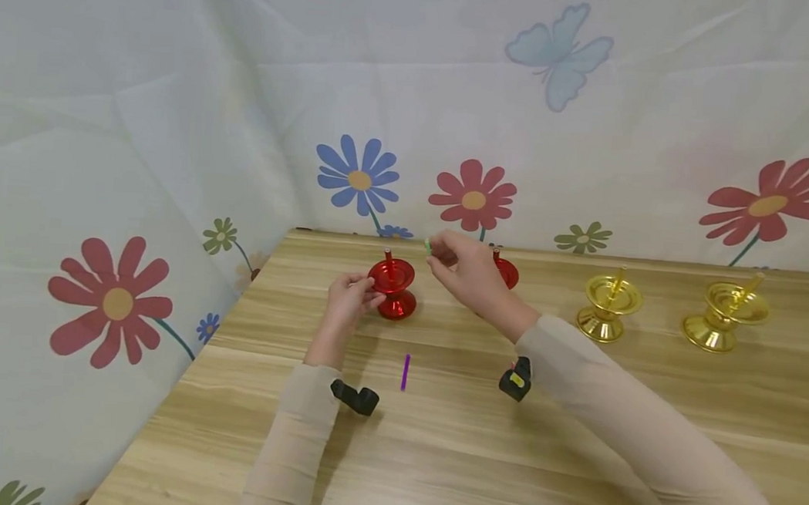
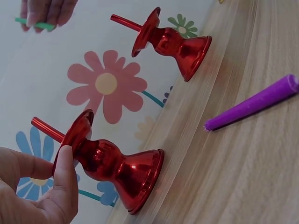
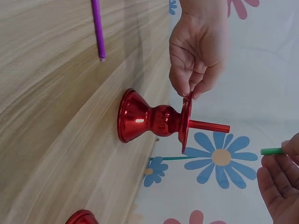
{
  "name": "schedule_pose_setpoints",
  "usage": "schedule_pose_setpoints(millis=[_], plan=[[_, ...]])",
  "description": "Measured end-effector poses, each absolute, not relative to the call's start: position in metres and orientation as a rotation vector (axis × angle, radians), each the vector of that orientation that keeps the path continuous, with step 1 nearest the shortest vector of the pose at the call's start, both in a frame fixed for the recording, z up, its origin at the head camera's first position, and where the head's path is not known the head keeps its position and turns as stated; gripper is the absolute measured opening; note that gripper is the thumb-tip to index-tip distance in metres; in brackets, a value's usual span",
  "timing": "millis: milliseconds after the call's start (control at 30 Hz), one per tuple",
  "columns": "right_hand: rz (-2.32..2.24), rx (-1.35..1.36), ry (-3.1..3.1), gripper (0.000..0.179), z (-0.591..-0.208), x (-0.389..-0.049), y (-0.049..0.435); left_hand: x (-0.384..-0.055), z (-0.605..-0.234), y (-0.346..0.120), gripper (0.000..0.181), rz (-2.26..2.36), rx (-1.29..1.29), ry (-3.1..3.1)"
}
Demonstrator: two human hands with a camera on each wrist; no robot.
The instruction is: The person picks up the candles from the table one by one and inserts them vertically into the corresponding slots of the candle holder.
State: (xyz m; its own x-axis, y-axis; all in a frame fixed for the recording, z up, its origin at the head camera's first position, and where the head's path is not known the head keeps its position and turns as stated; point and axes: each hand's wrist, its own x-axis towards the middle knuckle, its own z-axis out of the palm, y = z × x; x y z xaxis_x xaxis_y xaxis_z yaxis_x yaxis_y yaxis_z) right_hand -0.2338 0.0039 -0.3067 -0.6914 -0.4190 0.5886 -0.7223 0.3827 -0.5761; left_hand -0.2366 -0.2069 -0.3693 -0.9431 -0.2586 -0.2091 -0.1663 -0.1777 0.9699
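Note:
My left hand (image 1: 347,299) pinches the dish rim of a shiny red candle holder (image 1: 397,306), which stands upright on the table with a thin red tube rising from its dish. Up and to the right of that tube, my right hand (image 1: 469,276) holds a short, thin green stick (image 3: 272,151) between thumb and fingers. In the right wrist view, a gap shows between the green stick and the red tube's tip. A second red candle holder (image 2: 170,42) is partly hidden behind my right hand in the head view. A purple stick (image 1: 406,372) lies on the table nearer to me.
Two gold candle holders (image 1: 599,326), the other (image 1: 711,335) farther right, stand along the back of the wooden table (image 1: 434,455). A flower-print cloth (image 1: 414,91) hangs behind. Black wrist devices (image 1: 357,399) jut out by both forearms.

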Motion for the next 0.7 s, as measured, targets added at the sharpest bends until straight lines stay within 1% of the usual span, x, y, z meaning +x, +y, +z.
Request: schedule_pose_setpoints(millis=[233, 500, 700], plan=[[1.344, 0.989, -2.363, 0.019, -0.302, -0.243, -0.015, -0.236, -0.370, -0.210, 0.024, -2.291, 0.517, -1.967], [1.410, 0.939, -2.447, 0.020, -0.300, -0.258, -0.031, -0.236, -0.369, -0.211, 0.027, -2.311, 0.513, -1.980], [1.462, 0.898, -2.506, 0.018, -0.298, -0.269, -0.039, -0.238, -0.371, -0.207, 0.019, -2.320, 0.509, -1.948]])
